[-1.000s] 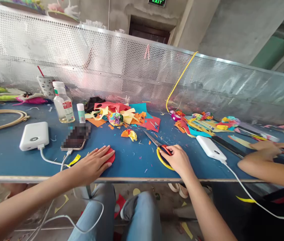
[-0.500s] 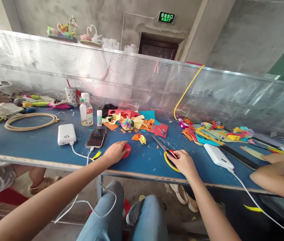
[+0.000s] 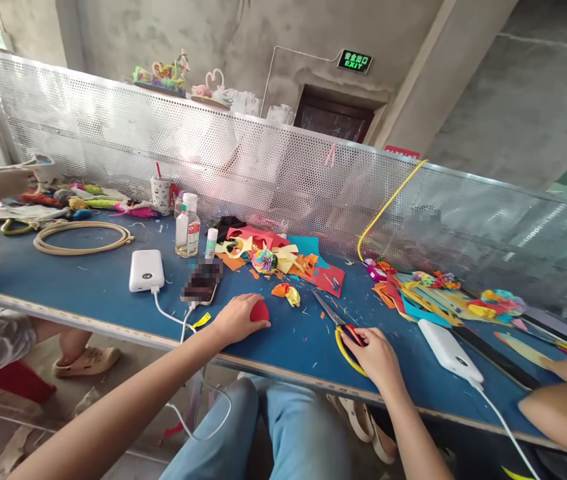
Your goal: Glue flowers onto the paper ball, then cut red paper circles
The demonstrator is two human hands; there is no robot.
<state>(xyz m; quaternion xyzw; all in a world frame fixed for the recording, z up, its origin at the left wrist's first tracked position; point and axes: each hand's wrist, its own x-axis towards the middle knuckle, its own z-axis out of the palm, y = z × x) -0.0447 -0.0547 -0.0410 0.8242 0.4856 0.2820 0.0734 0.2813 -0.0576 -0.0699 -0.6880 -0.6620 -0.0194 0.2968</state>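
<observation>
My left hand [image 3: 241,319] is closed on a piece of red paper [image 3: 260,311] with a rounded edge, tilted up off the blue table. Part of the paper is hidden behind the fingers. In my right hand [image 3: 374,350] are scissors [image 3: 337,319] with red and yellow handles, low over the tabletop, their blades pointing away to the upper left. Between the two hands and a little beyond lie crumpled orange and yellow paper pieces [image 3: 287,293]. Farther back a multicoloured paper ball [image 3: 265,261] rests among coloured paper sheets [image 3: 331,279].
A phone [image 3: 202,281] and white power bank [image 3: 146,271] with cables lie left, near a glue stick [image 3: 211,243] and bottle [image 3: 187,227]. Another power bank [image 3: 449,350] lies right. Co-workers' arms show at both sides. A perforated metal screen [image 3: 283,157] runs along the back.
My left hand has tipped the red paper up from lying flatter on the table. The camera view has shifted and tilted. At far left, a co-worker's hand has risen with a pale item.
</observation>
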